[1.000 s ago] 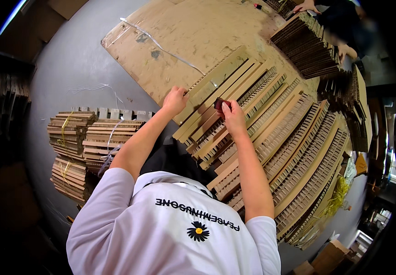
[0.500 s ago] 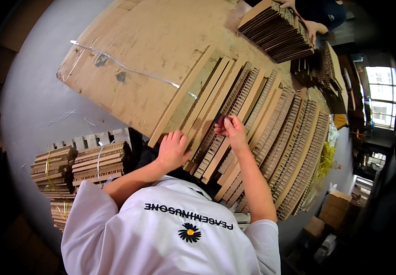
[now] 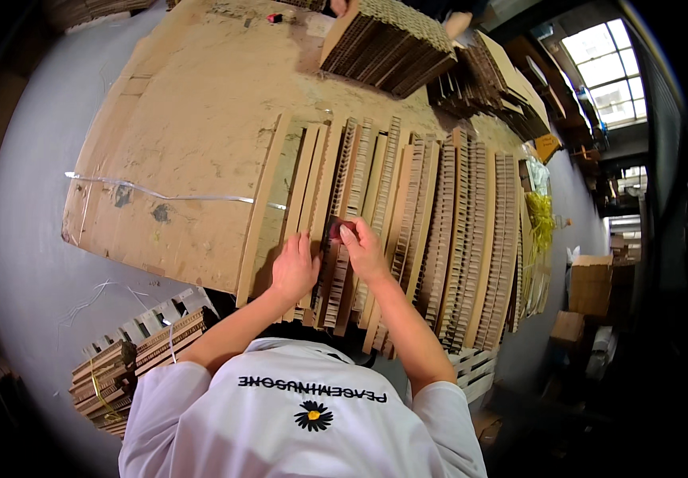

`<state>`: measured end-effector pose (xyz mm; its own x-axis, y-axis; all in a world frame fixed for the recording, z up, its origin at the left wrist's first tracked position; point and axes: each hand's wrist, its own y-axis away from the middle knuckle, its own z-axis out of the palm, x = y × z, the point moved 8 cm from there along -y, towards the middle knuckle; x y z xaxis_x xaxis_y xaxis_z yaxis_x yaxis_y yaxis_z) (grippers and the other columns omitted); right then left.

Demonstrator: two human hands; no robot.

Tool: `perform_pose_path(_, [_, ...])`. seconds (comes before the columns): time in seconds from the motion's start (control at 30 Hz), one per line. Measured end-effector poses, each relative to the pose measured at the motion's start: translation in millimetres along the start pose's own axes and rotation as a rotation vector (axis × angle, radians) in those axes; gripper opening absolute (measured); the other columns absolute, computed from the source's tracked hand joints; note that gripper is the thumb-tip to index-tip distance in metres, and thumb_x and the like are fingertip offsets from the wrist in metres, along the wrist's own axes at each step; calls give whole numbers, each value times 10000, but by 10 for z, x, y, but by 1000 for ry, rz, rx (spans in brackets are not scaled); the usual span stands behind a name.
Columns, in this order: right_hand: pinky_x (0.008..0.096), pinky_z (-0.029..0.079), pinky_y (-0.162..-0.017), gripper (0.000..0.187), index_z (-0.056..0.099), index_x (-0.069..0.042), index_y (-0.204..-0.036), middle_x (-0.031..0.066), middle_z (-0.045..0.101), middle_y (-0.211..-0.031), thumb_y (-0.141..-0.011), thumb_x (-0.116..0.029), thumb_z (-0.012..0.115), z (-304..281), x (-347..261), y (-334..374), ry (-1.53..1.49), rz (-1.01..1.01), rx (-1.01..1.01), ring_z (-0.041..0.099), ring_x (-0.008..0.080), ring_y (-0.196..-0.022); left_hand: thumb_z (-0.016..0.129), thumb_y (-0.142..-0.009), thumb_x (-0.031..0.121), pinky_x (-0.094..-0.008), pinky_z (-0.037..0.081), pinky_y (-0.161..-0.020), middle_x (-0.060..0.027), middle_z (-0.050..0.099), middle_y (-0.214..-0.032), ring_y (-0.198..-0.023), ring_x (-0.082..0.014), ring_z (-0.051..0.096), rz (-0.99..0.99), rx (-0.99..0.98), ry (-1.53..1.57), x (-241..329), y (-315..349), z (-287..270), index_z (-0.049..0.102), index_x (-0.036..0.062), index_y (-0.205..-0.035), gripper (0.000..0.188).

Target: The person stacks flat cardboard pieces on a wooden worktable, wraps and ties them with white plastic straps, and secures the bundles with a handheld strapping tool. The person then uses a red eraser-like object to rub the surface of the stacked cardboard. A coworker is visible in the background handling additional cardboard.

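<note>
A row of long honeycomb cardboard strips lies side by side on the cardboard-covered table. My left hand lies on the strips at the row's left part, its fingers stretched out and close together. Just right of it, my right hand is closed on a small dark red and black object, held low over the strips. Its exact kind is too small to make out. One plain cardboard strip lies at the left end of the row, with a gap beside it.
Across the table, another person's hand is by a tall stack of honeycomb sheets. White strapping crosses the table's cardboard cover. Tied bundles sit at lower left. Yellow strapping hangs at the right.
My view has turned, so the table and strips appear more upright. My right hand has come closer to my left, still holding the dark red object. A small red item now shows at the far edge.
</note>
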<state>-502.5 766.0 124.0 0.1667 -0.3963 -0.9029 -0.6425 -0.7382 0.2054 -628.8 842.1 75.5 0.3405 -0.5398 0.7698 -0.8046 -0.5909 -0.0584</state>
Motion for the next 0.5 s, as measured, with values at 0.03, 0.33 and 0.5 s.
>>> perform_pose_path(0.03, [284, 493, -748, 207, 538, 11, -1004, 68, 643, -884, -985, -193, 507, -98, 110, 24, 1, 8, 29, 614, 138, -805, 650, -843, 239, -454, 521, -773, -201, 521, -1127, -997, -381, 571, -49, -13, 7, -13, -95, 65, 452, -34, -1247, 526])
perform_pose_path(0.33, [279, 482, -783, 190, 550, -2, -1017, 56, 644, -892, -992, -183, 496, -510, 299, 152, -60, 11, 112, 615, 123, -813, 620, -852, 504, -440, 474, -909, -237, 486, -1192, -1098, -392, 508, -110, -143, -97, 209, -249, 484, 430, -92, -1306, 773])
perform_pose_path(0.5, [313, 510, -760, 195, 530, 15, -996, 102, 668, -859, -980, -178, 503, -556, 313, 124, -34, -3, 84, 644, 163, -795, 661, -826, 500, -437, 475, -905, -247, 475, -1187, -1099, -393, 499, -97, -149, -51, 204, -245, 581, 412, -108, -1309, 816])
